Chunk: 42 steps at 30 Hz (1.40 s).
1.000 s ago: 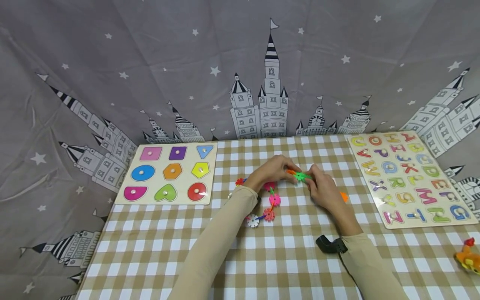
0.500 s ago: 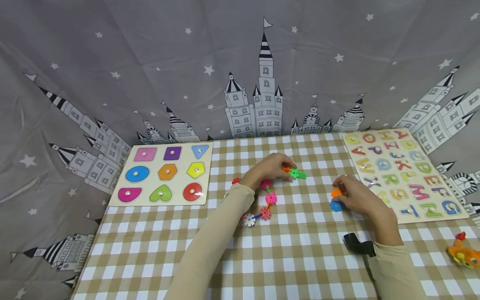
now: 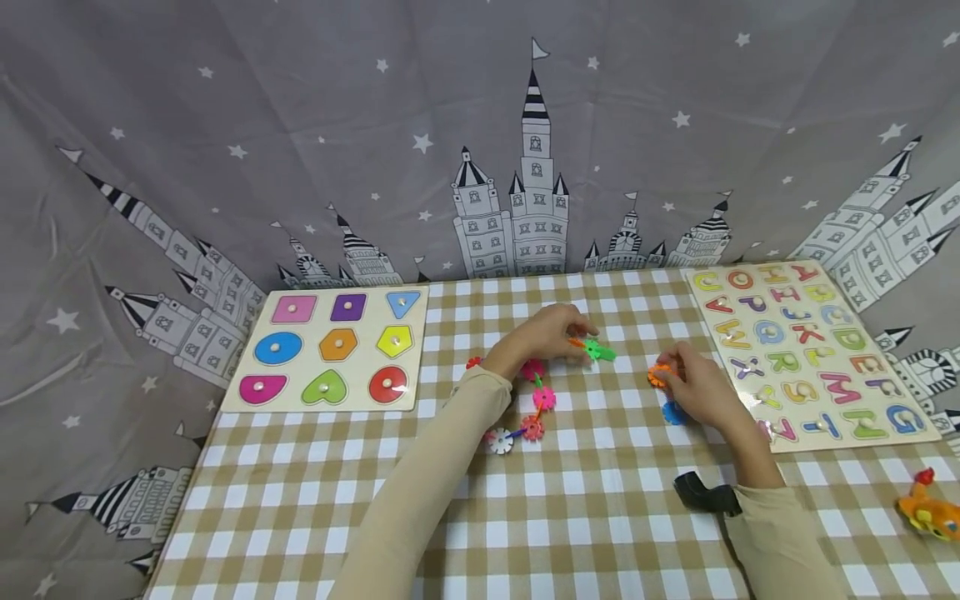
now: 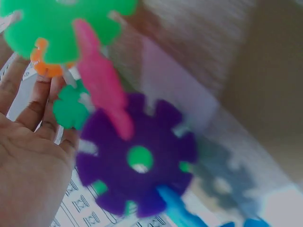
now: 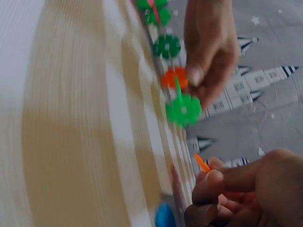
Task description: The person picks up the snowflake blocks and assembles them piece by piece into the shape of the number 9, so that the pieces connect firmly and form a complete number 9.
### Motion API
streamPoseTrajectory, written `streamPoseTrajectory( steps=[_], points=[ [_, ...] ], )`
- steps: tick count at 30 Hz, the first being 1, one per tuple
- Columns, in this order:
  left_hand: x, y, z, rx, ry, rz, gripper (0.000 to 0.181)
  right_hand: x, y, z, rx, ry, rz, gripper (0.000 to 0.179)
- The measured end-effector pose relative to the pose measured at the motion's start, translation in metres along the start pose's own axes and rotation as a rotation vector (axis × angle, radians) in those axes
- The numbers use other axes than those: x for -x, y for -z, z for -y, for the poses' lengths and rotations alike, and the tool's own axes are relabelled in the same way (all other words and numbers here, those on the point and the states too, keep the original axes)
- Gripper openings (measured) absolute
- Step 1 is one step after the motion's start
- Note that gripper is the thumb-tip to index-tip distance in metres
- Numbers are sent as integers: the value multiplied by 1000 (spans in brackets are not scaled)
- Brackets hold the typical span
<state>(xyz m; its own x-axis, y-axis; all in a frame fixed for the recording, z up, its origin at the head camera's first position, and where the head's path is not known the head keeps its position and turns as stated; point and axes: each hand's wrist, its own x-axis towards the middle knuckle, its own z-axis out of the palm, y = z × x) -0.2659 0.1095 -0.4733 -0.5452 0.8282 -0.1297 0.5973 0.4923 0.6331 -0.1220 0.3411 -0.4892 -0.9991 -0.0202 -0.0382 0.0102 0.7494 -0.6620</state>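
Observation:
My left hand (image 3: 551, 332) pinches the orange notched disc (image 5: 174, 78) of a linked flower-disc chain. A light green disc (image 3: 597, 350) stands at the chain's free end, pointing right. Farther along, pink (image 3: 543, 398) and white discs (image 3: 501, 441) curve below my left wrist, partly hidden by the sleeve. Purple (image 4: 137, 156) and green discs (image 4: 66, 28) hang close to the camera in the left wrist view. My right hand (image 3: 701, 385) pinches a loose orange disc (image 3: 659, 376) between thumb and fingers, seen edge-on in the right wrist view. A blue disc (image 3: 673, 412) lies just below that hand.
A knobbed shape puzzle board (image 3: 360, 400) lies at the left and an alphabet puzzle board (image 3: 798, 444) at the right. An orange toy (image 3: 928, 510) sits at the right edge. A castle-print curtain (image 3: 337, 100) rises behind the checked tablecloth (image 3: 570, 517).
My right hand let go of the light green disc and moved right to the loose discs. It has taken the orange one and shifted it slightly left, away from the blue one.

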Motion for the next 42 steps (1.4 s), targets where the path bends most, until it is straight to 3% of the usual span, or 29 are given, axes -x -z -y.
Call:
streamPoseTrajectory(
  steps=[5, 8, 15, 22, 31, 42],
  points=[
    [-10, -2, -7, -26, -81, 12, 33, -8, -15, 8, -356, -93, -14, 34],
    [-14, -6, -10, -38, -82, 21, 30, -12, -24, 12, -424, -111, -20, 38],
    [-14, -13, -9, 12, -34, -35, 20, -18, -33, 17, -532, -140, -9, 37],
    [-12, -17, -7, 112, -24, -63, 14, -19, -34, 18, -588, -180, -21, 37],
    [-7, -18, -4, 362, -13, -62, 10, -18, -35, 23, -694, -179, -55, 35],
    [-5, -17, -2, 383, -19, -51, 10, -19, -39, 26, -740, -202, -70, 35]
  ],
)
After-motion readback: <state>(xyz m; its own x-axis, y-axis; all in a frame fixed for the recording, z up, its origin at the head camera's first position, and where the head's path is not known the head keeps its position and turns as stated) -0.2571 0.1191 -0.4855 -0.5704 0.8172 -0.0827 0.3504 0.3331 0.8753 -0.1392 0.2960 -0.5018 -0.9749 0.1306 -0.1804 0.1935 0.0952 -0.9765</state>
